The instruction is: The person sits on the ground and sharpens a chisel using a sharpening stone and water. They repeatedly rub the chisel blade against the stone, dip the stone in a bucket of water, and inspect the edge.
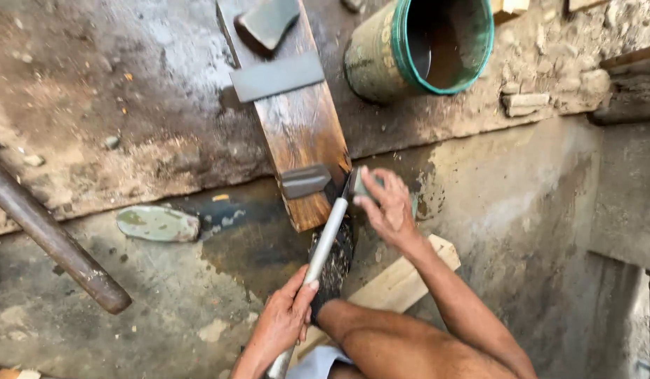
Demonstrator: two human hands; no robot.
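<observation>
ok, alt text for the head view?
Seen from above, a left hand grips a metal handle while the right hand holds its dark tool head beside a wet wooden plank bearing grey sharpening stones; a green-rimmed bucket stands nearby.

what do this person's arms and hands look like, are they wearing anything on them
Both arms are bare right up to the frame edge: no sleeves, gloves, watch, rings or bands show. The left hand and right hand are lean and uncovered, with short pale nails.
</observation>
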